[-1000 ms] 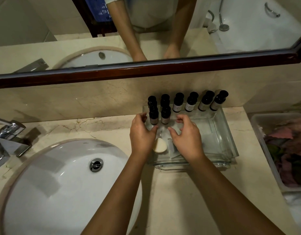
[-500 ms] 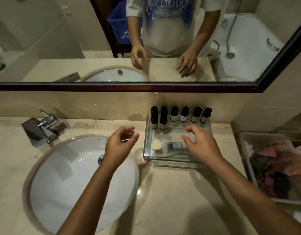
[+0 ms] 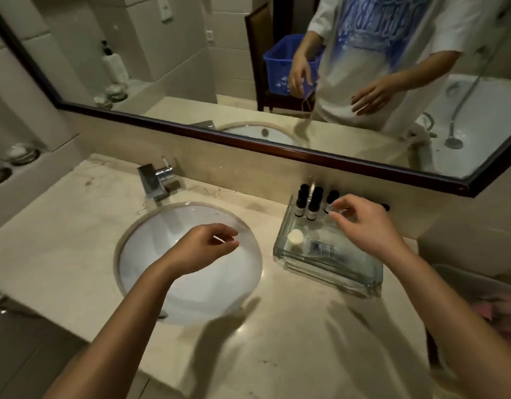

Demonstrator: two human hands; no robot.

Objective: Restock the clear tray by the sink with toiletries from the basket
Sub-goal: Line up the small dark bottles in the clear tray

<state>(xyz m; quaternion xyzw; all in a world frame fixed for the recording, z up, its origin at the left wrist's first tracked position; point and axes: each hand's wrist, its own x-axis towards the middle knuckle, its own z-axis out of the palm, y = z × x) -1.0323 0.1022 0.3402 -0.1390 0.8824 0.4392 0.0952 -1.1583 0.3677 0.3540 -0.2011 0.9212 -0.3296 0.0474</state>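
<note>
Head view, looking down at the bench (image 3: 277,341). The clear tray (image 3: 329,272) sits on it just right of the sink (image 3: 191,283), its far end close to the wall under the mirror (image 3: 191,53). In the tray we note small dark bottles (image 3: 312,207) with black caps, upright in a group at the far end, a round pale soap (image 3: 295,237) near the left wall, and a flat packet (image 3: 323,249) lying beside the soap toward the middle. The right hand (image 3: 363,223) hovers over the far right part of the tray, fingers spread and loosely bent, gripping nothing. Its fingertips (image 3: 333,212) are just beside one of the bottles, and we cannot tell whether they touch it. It hides the rest of the bottle row, apart from one cap showing past the knuckles. The left hand (image 3: 204,246) is apart from the tray, above the sink bowl, fingers loosely curled with nothing plainly held. A pale streak at its fingertips is too blurred to name. The tray lies between the two forearms, nearer the right one. A chrome faucet (image 3: 159,180) stands behind the sink. The mirror shows a blue basket (image 3: 280,64) on a chair behind the person. A bin (image 3: 493,306) with pinkish contents sits at the right edge, blurred.
</note>
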